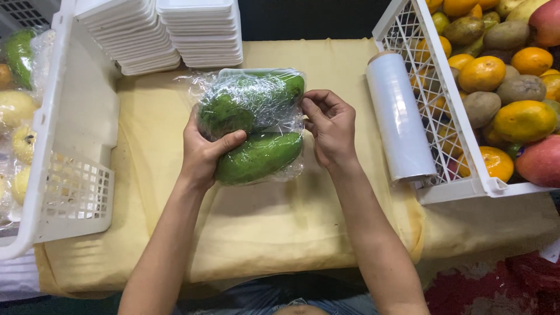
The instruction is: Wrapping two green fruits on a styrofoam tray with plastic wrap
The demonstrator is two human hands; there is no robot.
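Green mangoes (256,157) sit film-wrapped in a tray (245,73); the left hand (204,151) grips it, and the right hand's (332,125) fingers pinch the film (274,99). Right crate (434,116) holds mixed fruit (507,70).

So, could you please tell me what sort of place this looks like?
Probably a fruit packing spot, such as a market stall or small shop. A white crate holds loose oranges, kiwis and mangoes, a roll of cling film lies beside it, foam trays are stacked behind, and both hands hold a tray of wrapped green mangoes.
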